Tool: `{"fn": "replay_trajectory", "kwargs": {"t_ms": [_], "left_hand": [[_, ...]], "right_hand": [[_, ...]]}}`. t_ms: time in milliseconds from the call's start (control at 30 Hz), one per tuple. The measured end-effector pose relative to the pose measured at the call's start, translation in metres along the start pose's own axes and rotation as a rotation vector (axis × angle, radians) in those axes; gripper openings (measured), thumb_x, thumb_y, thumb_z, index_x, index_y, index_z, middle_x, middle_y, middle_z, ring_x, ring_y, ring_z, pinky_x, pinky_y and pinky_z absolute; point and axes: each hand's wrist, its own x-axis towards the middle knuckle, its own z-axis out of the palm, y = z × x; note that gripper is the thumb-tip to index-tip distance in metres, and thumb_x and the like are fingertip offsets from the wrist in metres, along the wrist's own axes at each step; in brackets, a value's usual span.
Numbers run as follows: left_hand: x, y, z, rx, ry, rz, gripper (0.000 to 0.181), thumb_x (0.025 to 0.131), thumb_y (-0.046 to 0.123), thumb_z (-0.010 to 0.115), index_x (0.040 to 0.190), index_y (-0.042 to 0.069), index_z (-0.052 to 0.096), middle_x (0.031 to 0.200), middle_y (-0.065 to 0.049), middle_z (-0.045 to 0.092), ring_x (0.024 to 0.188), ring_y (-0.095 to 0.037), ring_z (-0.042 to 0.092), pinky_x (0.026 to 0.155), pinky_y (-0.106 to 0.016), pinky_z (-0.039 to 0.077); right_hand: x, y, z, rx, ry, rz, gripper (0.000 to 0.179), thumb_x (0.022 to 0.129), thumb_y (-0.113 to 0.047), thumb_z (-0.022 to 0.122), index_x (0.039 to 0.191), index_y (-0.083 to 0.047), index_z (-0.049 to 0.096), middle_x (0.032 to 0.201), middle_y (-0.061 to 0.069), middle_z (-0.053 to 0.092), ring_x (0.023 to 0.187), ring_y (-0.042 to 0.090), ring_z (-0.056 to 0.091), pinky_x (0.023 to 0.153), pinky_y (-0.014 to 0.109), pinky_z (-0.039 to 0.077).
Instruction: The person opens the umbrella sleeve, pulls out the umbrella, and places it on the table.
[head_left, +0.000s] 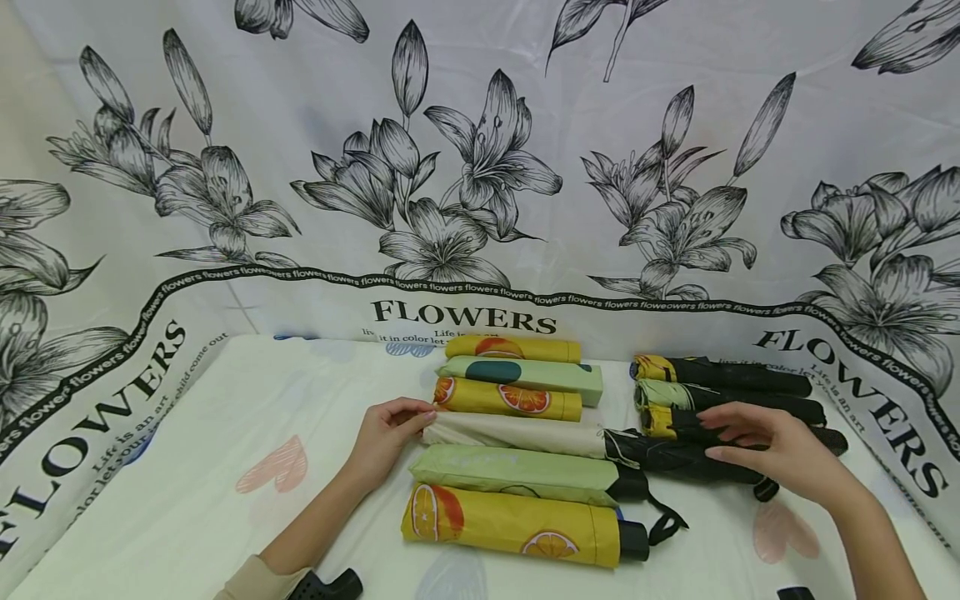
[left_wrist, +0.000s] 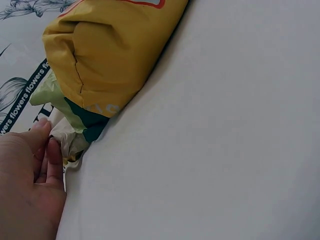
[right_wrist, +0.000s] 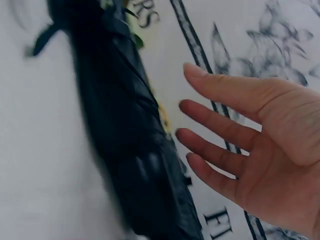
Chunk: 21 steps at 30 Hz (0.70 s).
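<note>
Pinching with thumb and fingertips, the left hand is holding the left end of a cream cover, which is lying between a yellow pouch and a light green umbrella. Its forearm is slanting inward. The right hand is hovering palm inward, fingers loosely spread, just apart from the black umbrella adjoining the cover.

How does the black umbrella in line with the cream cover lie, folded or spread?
Folded: the black umbrella lies as a slim bundle, its fabric gathered, at the cream cover's right end.
</note>
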Motion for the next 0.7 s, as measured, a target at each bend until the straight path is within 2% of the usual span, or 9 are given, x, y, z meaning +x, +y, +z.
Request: {"fn": "replay_trajectory", "kwargs": {"t_ms": [133,233,333,467,567,700], "left_hand": [[0.0,-0.001,-0.001,-0.001,-0.004,0.004,0.016,0.097,-0.004,0.071,0.108,-0.016,0.072,0.086,0.009,0.074,0.071,-0.005,0.062,0.066,-0.018,0.054],[0.0,-0.001,0.0,-0.004,-0.007,0.005,0.017,0.097,-0.003,0.071,0.108,-0.016,0.073,0.086,0.009,0.074,0.072,-0.005,0.062,0.066,-0.018,0.054],[0.0,-0.001,0.0,-0.009,-0.012,0.009,0.017,0.097,-0.003,0.072,0.108,-0.016,0.072,0.087,0.009,0.075,0.073,-0.005,0.063,0.066,-0.019,0.055],[0.0,0.0,0.001,-0.013,-0.012,0.008,0.017,0.096,-0.004,0.072,0.108,-0.016,0.072,0.087,0.009,0.074,0.072,-0.005,0.062,0.066,-0.018,0.055],[0.0,0.0,0.001,-0.012,-0.007,0.005,0.016,0.096,-0.004,0.072,0.107,-0.016,0.072,0.086,0.01,0.074,0.072,-0.005,0.062,0.066,-0.018,0.054],[0.0,0.0,0.0,-0.005,-0.007,0.01,0.016,0.097,-0.004,0.071,0.108,-0.016,0.072,0.086,0.01,0.074,0.072,-0.004,0.062,0.066,-0.018,0.054]], "right_hand": [[0.011,-0.015,0.021,0.006,-0.016,-0.04,0.038,0.092,-0.016,0.083,0.128,-0.011,0.072,0.122,0.007,0.074,0.1,0.0,0.065,0.084,0.024,0.058],[0.016,-0.019,0.035,0.006,-0.024,-0.063,0.036,0.093,-0.019,0.083,0.127,-0.015,0.074,0.121,0.002,0.075,0.102,0.0,0.064,0.086,0.026,0.056],[0.017,-0.019,0.046,-0.04,-0.006,-0.075,0.037,0.09,-0.023,0.086,0.126,-0.021,0.075,0.12,-0.004,0.076,0.106,-0.002,0.059,0.089,0.033,0.054],[0.017,-0.015,0.055,-0.09,0.002,-0.095,0.046,0.084,-0.026,0.091,0.127,-0.022,0.076,0.124,-0.002,0.074,0.109,0.001,0.052,0.088,0.043,0.051],[0.018,-0.014,0.058,-0.1,-0.021,-0.105,0.051,0.081,-0.028,0.093,0.128,-0.02,0.075,0.127,0.005,0.071,0.107,0.006,0.05,0.085,0.043,0.05],[0.021,-0.015,0.062,-0.122,-0.035,-0.091,0.055,0.077,-0.028,0.094,0.128,-0.017,0.076,0.125,0.006,0.069,0.103,0.011,0.048,0.082,0.041,0.047]]}}
